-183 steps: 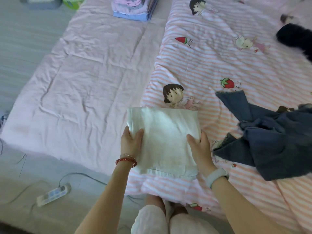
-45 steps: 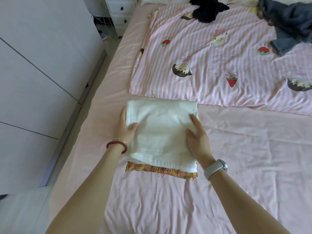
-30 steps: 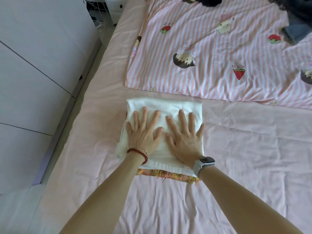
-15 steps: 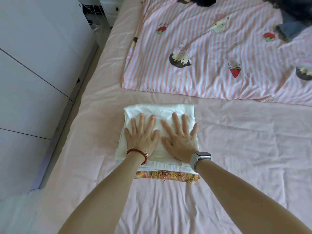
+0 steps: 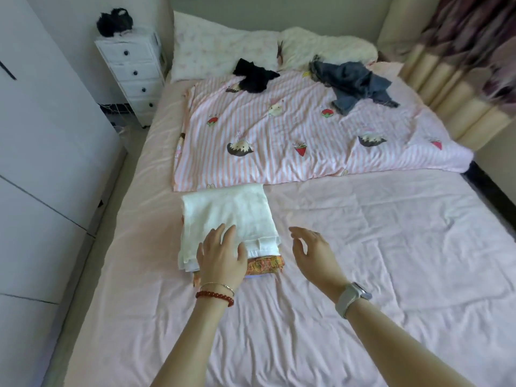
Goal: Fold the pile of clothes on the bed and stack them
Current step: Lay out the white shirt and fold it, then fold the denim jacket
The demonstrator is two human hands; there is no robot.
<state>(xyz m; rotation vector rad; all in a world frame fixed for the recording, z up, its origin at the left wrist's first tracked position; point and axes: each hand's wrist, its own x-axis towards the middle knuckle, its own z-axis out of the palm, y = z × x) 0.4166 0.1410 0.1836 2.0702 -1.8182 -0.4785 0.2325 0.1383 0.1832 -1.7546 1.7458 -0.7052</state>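
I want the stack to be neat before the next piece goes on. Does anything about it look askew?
Slightly. The white folded garment on top sits off-square, and the orange plaid piece under it pokes out at the near right corner. Nothing spilled or damaged shows.

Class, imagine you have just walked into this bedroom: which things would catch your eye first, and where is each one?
First, the folded white garment topping a small stack on the pink sheet, with the left hand over its near edge and the right hand open beside it. Beyond, on the striped cartoon quilt, lie an unfolded black garment and crumpled blue jeans, near the pillows.
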